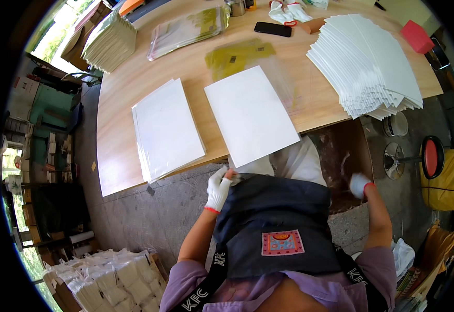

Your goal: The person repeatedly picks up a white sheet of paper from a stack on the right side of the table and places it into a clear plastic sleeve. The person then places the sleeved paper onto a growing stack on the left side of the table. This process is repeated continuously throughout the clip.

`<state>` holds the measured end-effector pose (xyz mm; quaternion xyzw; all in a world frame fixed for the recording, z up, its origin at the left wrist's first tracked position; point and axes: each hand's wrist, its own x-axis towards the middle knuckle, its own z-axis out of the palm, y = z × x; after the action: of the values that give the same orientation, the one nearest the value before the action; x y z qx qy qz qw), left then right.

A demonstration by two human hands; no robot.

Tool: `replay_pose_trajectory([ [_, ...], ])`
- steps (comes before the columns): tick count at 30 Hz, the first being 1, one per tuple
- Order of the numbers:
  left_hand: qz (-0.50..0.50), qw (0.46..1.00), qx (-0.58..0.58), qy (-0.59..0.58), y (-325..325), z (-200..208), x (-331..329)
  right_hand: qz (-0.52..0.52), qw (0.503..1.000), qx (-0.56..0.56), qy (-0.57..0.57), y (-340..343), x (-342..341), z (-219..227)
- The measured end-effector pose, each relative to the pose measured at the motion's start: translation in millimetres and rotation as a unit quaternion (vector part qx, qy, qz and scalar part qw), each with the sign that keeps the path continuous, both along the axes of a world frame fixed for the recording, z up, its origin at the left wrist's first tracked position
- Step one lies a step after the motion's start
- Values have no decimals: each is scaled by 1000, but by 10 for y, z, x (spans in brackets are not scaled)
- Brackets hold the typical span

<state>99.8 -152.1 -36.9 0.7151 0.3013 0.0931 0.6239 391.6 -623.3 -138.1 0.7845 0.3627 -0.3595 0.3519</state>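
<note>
The white sheet (253, 114) overhangs the worktop (118, 156), likely giving the left hand (218, 190) a corner; the right hand (359, 185) blurs, and I cannot tell whether either grip is clamped.

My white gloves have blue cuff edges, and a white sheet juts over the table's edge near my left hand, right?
Not quite: your white gloves have red cuff edges, not blue, in the head view. The white sheet does jut over the table edge near your left hand.
</note>
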Motion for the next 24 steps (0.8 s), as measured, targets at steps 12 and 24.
replay_pose_trajectory([
  [12, -32, 825, 545, -145, -100, 151, 289, 58, 685, 724, -56, 2431, -431, 1601],
  [24, 183, 929, -258, -192, -203, 381, 175, -569, 497, 583, 300, 2519, -647, 1262],
])
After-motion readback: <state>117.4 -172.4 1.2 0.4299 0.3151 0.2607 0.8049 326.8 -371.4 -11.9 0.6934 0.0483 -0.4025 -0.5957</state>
